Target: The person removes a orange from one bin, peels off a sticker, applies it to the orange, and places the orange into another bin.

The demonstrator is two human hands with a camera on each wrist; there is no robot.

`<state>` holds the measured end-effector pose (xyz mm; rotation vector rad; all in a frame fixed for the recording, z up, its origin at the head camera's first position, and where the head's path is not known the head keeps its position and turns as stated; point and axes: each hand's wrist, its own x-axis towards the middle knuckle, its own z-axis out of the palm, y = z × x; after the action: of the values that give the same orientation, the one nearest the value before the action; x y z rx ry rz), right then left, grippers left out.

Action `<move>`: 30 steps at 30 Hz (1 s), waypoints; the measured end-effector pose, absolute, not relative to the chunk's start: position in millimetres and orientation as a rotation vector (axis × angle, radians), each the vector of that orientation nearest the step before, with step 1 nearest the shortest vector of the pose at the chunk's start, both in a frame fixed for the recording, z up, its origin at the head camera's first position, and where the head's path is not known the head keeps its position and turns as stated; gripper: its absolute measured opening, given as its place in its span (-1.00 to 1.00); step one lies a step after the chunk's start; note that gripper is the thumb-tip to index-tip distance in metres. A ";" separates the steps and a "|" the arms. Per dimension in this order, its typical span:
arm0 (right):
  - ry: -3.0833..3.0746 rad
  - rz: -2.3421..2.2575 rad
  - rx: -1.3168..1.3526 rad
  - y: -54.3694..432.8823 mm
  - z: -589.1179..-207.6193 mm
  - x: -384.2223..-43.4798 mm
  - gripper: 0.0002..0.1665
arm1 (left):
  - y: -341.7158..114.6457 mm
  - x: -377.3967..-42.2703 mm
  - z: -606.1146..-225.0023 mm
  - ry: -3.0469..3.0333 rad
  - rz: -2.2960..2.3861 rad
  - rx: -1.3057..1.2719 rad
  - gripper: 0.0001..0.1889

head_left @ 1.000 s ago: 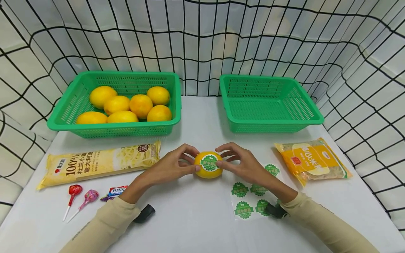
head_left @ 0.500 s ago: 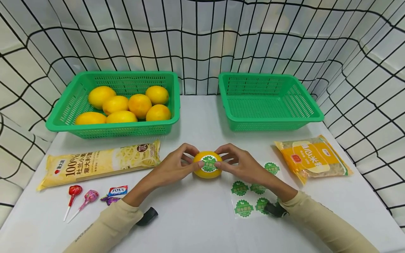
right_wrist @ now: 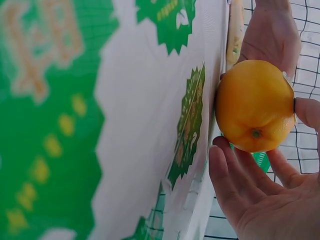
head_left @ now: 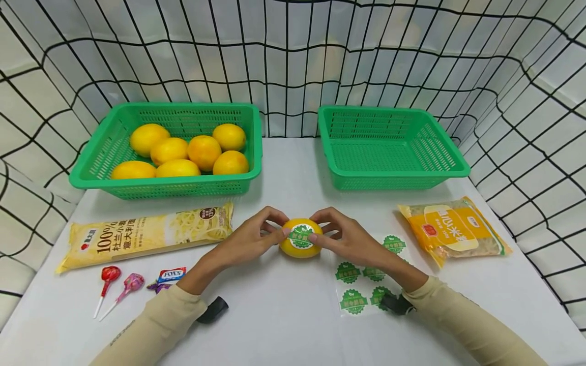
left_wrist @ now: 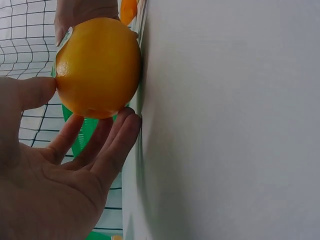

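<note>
Between the two hands an orange (head_left: 298, 253) sits on the white table, a round green-and-white sticker (head_left: 300, 237) facing up on it. My left hand (head_left: 254, 238) holds the fruit from the left, thumb at the sticker's upper left edge and fingers curled at the far side. From the right, my right hand (head_left: 348, 238) grips it too, its thumb pressing on the sticker's right edge. In the left wrist view the orange (left_wrist: 100, 67) rests between thumb and fingertips. The right wrist view shows the orange's (right_wrist: 255, 107) stem end, with fingertips close beneath it.
A green basket (head_left: 165, 189) with several oranges stands at the back left, another green basket (head_left: 398, 182) at the back right. A sticker sheet (head_left: 353, 302) lies under the right forearm. Pasta bag (head_left: 146, 236), lollipops (head_left: 110, 274), candies (head_left: 170, 275) and a noodle bag (head_left: 453, 231) lie around.
My left thumb has slid up along the sticker's left side, passing over its face half a second ago. My right thumb has shifted slightly inward. The orange stays in place.
</note>
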<state>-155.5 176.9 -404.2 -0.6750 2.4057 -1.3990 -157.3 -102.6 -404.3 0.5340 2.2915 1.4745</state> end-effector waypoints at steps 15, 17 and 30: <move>2.393 -1.392 -0.674 172.7 -403.0 -159.7 -0.53 | -92.7 -153.3 -405.1 2.355 1.506 0.373 -0.54; 2.389 -1.388 -0.671 170.6 -402.0 -161.4 -0.55 | -92.9 -153.3 -405.4 2.338 1.523 0.366 -0.54; 2.233 -1.435 -0.650 174.6 -401.6 -168.4 -0.56 | -98.7 -155.1 -404.0 2.260 1.469 0.466 -0.33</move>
<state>-168.4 174.6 -401.6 -0.6496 2.2329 -1.4349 -155.1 -98.7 -404.0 0.4657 2.2595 1.4695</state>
